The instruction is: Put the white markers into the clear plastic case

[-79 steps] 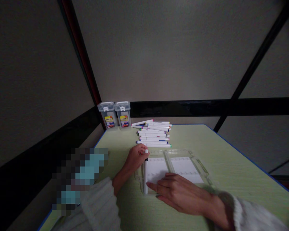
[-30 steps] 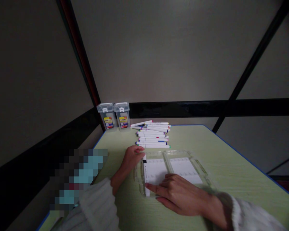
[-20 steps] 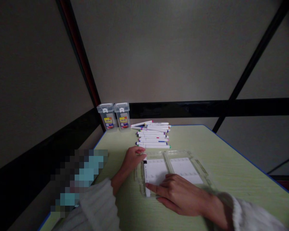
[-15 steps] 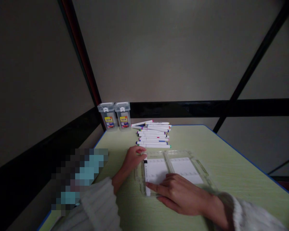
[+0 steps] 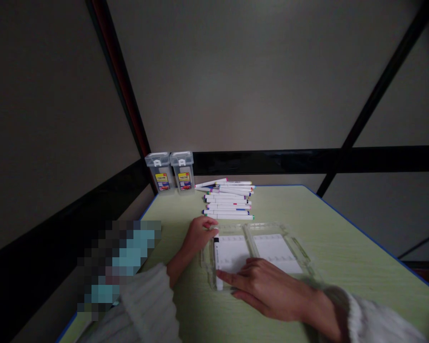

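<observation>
white marker (image 5: 217, 261) down the left side of a clear case (image 5: 250, 242), left hand (image 5: 199, 232) up top (pinching? can't tell), right hand (image 5: 262, 288) finger-and-thumb apart, blocking my view, marker pile (image 5: 227, 197), two tubs (image 5: 183, 180) behind

Dim light filled the scene, faintly brighter on the wall (image 5: 243, 95) far beyond the right hand (image 5: 268, 290), which cast a soft shadow on the desk (image 5: 343, 238). Pixel blocks (image 5: 128, 257) masked a patch left of the left hand (image 5: 198, 236); beyond it, box labels (image 5: 184, 181) blurred.
</observation>
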`<state>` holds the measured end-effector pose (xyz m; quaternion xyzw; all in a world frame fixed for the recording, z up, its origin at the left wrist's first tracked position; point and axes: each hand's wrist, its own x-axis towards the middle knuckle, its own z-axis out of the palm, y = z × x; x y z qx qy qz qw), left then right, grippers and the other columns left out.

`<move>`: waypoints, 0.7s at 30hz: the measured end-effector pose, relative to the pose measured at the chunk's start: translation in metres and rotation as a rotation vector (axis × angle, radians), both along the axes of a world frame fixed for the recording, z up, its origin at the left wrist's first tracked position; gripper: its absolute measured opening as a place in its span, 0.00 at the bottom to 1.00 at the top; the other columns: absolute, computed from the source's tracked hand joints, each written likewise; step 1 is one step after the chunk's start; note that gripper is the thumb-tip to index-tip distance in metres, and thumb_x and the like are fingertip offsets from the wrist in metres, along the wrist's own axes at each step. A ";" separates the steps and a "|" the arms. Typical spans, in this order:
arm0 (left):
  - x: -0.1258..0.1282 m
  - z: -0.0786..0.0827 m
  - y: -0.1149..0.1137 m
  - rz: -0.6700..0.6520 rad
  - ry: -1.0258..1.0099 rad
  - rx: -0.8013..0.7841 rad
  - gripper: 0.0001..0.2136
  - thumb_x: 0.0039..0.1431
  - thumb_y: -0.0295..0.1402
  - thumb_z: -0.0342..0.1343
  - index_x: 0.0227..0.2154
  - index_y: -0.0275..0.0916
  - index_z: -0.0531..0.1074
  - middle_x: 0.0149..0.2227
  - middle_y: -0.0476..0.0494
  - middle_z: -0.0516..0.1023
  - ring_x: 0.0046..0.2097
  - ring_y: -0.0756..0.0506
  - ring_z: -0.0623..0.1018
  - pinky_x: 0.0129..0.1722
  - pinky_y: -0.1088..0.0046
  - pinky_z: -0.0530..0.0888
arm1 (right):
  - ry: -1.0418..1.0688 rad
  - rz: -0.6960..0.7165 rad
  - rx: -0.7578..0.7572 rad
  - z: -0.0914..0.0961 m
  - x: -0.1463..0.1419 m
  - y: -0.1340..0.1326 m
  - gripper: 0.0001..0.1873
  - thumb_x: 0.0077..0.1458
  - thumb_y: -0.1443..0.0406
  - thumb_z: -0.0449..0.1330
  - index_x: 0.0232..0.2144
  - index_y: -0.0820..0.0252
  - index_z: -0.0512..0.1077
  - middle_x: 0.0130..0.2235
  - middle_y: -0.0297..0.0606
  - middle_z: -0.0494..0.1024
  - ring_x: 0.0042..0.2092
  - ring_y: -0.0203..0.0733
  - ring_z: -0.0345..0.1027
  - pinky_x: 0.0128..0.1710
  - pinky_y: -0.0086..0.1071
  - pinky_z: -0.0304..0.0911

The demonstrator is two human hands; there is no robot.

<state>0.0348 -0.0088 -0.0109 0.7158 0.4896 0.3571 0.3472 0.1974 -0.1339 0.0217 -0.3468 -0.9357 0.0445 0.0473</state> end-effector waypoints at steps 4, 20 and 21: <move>0.000 0.000 0.000 -0.002 0.011 0.014 0.08 0.37 0.23 0.55 0.26 0.32 0.73 0.29 0.45 0.75 0.32 0.50 0.70 0.33 0.76 0.67 | -0.007 -0.014 -0.002 0.002 -0.001 0.000 0.21 0.58 0.64 0.46 0.54 0.59 0.58 0.30 0.40 0.75 0.31 0.42 0.67 0.30 0.33 0.57; 0.001 -0.002 0.003 0.008 -0.102 -0.050 0.13 0.34 0.21 0.56 0.29 0.32 0.70 0.29 0.47 0.71 0.30 0.52 0.68 0.32 0.76 0.67 | 0.021 -0.012 -0.038 0.001 -0.001 0.001 0.21 0.59 0.63 0.44 0.55 0.59 0.56 0.32 0.40 0.75 0.32 0.43 0.67 0.32 0.34 0.58; 0.001 -0.002 0.003 0.007 -0.113 -0.054 0.14 0.34 0.21 0.56 0.30 0.32 0.69 0.28 0.47 0.70 0.30 0.52 0.68 0.32 0.76 0.67 | 0.026 -0.016 -0.037 0.000 -0.001 0.001 0.21 0.59 0.63 0.44 0.55 0.59 0.56 0.32 0.40 0.75 0.32 0.43 0.67 0.32 0.34 0.58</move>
